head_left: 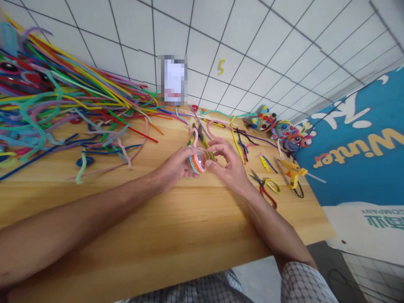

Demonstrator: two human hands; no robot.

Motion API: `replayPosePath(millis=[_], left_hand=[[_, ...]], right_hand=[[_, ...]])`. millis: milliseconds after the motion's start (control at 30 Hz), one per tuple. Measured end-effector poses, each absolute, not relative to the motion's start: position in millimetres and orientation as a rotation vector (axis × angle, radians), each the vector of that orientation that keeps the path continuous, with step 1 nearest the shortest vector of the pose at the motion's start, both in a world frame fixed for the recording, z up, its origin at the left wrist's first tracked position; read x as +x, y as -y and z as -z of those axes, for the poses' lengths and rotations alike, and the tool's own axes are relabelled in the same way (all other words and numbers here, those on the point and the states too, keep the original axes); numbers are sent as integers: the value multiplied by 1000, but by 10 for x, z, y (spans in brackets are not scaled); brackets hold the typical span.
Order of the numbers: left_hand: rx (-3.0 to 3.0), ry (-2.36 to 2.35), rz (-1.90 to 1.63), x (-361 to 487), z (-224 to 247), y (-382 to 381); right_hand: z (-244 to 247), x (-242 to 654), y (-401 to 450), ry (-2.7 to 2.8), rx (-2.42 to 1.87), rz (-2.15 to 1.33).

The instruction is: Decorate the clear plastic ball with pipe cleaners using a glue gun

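Near the middle of the wooden table, a small clear ball (200,159) is wrapped with pink, orange and light blue pipe cleaner strips. The pink strip's end sticks up above it. My left hand (176,166) holds the ball from its left side, fingers underneath. My right hand (229,164) is at the ball's right side, its thumb and forefinger curved around the edge and touching it. Just behind the ball lie pliers (201,134) with green and yellow handles, partly hidden by the ball and hands.
Many coloured pipe cleaners (78,94) cover the left and back. Scissors (263,182) and a yellow glue gun (293,172) lie to the right. Decorated balls (288,134) sit at the back right. A phone (173,81) leans on the tiled wall.
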State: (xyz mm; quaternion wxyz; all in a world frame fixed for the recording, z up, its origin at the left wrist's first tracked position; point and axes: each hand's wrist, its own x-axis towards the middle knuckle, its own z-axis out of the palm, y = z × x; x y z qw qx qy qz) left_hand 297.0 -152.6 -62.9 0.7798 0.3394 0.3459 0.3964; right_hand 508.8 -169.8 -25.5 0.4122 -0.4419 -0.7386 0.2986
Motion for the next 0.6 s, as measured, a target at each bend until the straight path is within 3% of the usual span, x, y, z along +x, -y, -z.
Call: replayPosePath(millis=[600], left_hand=[[750,-756,-793,2935,564,1555]], right_hand=[[313,4993,1761,1883,-1087,-781]])
